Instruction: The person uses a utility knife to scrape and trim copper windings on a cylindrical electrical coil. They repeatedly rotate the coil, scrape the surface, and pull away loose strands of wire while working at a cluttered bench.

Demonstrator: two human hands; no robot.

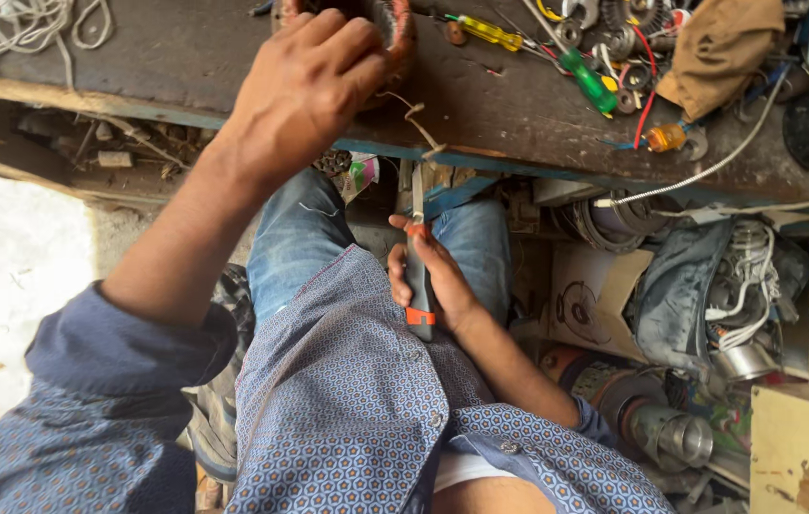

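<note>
One person, two hands in view. The left hand (304, 81) lies palm-down over a round motor winding (393, 29) at the far part of the dark wooden worktop (185, 57), fingers curled around its near side; most of the winding is hidden beneath the hand. The right hand (428, 276) is held below the worktop edge, above the lap, clenched around one utility knife (419, 276) with a grey and orange handle, blade end pointing up toward the worktop. Knife and winding are well apart. On the worktop to the right: two screwdrivers, one yellow-handled (488, 32) and one green-handled (589, 82), one folded tan cloth (720, 48), and a scatter of washers and wires too tangled to count. White cord (14, 24) lies at the left end.
</note>
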